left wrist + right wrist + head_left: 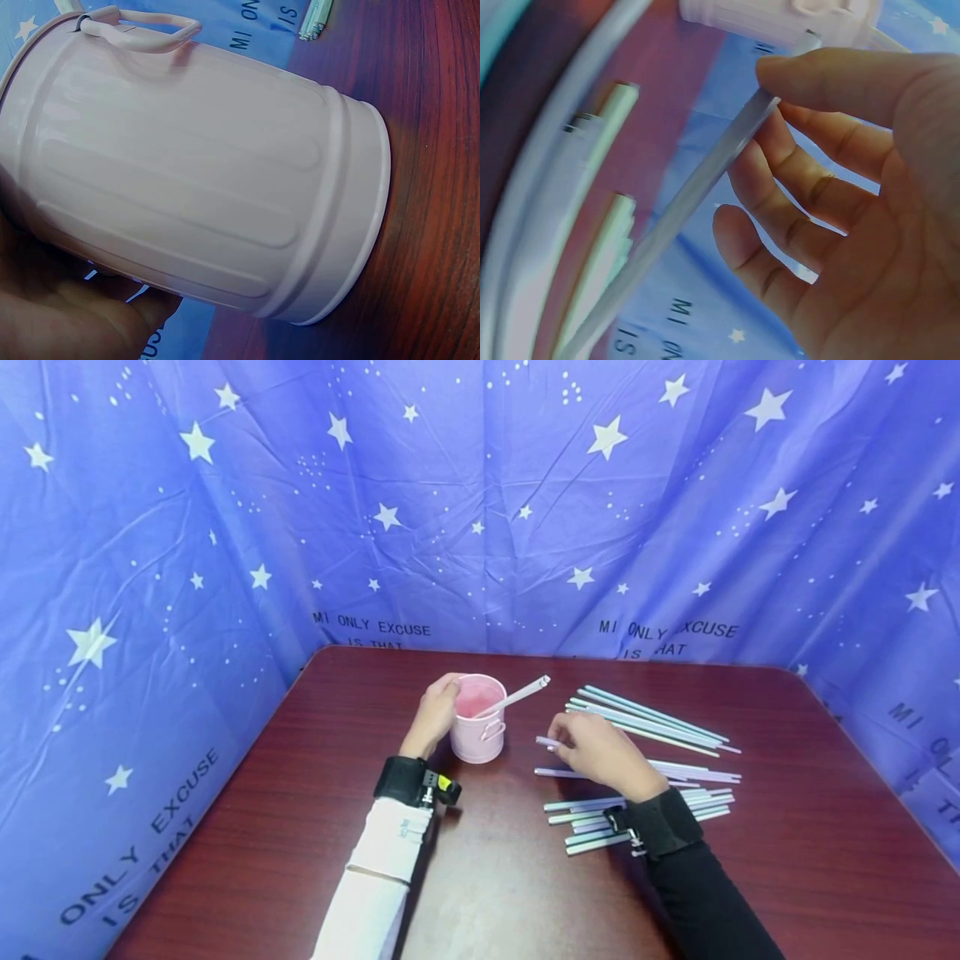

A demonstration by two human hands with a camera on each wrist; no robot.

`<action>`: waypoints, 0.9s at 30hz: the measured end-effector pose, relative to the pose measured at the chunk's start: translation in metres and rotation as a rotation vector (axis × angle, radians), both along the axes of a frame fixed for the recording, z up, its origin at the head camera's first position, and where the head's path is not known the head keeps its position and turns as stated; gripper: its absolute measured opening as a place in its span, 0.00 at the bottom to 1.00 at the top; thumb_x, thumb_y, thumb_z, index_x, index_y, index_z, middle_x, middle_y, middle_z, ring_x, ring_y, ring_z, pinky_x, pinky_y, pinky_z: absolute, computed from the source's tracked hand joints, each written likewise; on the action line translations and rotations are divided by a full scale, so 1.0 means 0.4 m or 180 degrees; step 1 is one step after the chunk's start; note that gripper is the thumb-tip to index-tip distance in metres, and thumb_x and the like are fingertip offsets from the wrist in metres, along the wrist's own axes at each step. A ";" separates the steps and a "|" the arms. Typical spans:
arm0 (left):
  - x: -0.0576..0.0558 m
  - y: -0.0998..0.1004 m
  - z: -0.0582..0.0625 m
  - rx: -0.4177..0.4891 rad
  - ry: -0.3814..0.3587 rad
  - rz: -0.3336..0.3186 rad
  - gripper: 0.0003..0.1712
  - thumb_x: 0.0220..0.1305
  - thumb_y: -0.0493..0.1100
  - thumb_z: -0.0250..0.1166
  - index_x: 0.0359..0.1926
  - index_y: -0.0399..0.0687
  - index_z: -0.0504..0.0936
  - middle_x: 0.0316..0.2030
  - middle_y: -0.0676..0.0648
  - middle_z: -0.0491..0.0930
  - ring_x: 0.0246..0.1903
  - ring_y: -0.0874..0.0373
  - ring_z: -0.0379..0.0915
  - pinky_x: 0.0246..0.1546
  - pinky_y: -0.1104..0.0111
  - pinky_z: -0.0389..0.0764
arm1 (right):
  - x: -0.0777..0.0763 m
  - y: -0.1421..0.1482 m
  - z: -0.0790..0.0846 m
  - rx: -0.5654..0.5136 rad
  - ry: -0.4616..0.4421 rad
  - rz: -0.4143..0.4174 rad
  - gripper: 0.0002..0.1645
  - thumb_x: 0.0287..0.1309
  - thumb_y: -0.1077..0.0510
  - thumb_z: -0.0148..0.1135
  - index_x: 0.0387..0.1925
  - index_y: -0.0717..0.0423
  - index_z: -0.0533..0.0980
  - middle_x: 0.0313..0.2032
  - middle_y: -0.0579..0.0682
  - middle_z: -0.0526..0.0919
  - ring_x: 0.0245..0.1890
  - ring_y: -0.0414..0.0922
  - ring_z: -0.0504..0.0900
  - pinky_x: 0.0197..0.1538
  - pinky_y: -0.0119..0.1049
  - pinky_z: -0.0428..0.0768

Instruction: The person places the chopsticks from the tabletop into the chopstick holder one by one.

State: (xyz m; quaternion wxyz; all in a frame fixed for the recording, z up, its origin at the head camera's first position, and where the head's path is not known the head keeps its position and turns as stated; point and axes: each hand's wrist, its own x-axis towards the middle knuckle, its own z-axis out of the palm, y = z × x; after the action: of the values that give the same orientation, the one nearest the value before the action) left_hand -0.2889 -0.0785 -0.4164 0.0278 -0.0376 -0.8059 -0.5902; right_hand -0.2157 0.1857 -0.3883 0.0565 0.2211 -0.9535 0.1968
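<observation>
Left hand (433, 716) grips the ribbed pale-pink bucket (477, 742) at its 9 o'clock side; right hand (600, 750) pinches one slim lilac straw (697, 184). Progress, partial: white tubular straws (517, 695) lean inside toward 2 o'clock; three pastel straw groups (660, 722) remain on the tabletop (495, 877), 3-to-4 o'clock.

Starry blue curtain (450, 577) behind reddish-brown wooden table (810, 827).

At the head view's centre, the white straws' (517, 696) lower ends are hidden inside the pink bucket (477, 741), and the black sleeve (708, 897) is cut off at lower right.
</observation>
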 end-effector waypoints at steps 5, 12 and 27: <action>0.001 0.001 0.000 0.0028 0.0021 -0.0011 0.23 0.84 0.44 0.47 0.65 0.41 0.83 0.67 0.37 0.81 0.72 0.43 0.72 0.78 0.47 0.68 | 0.017 0.012 0.047 -0.0240 0.0266 -0.0015 0.04 0.68 0.59 0.71 0.36 0.55 0.84 0.31 0.47 0.86 0.33 0.44 0.83 0.42 0.47 0.83; 0.001 0.000 0.000 0.0027 0.0023 -0.0018 0.23 0.84 0.44 0.47 0.65 0.41 0.83 0.66 0.37 0.82 0.72 0.43 0.73 0.77 0.47 0.68 | 0.051 0.050 0.118 -0.0474 0.0466 -0.0206 0.03 0.70 0.59 0.69 0.40 0.56 0.84 0.38 0.53 0.87 0.41 0.52 0.87 0.44 0.50 0.83; 0.000 -0.001 -0.001 0.0034 0.0009 -0.0033 0.23 0.84 0.44 0.48 0.65 0.42 0.83 0.67 0.38 0.81 0.72 0.43 0.72 0.78 0.47 0.68 | 0.111 0.097 0.201 -0.1621 0.0909 -0.0733 0.06 0.71 0.62 0.68 0.47 0.58 0.83 0.40 0.54 0.91 0.34 0.26 0.84 0.40 0.15 0.78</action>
State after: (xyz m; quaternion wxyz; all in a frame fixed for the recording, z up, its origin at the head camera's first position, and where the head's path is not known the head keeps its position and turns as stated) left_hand -0.2890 -0.0788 -0.4169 0.0260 -0.0425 -0.8025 -0.5946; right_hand -0.1713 0.2246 -0.3079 0.2654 0.1158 -0.8747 0.3885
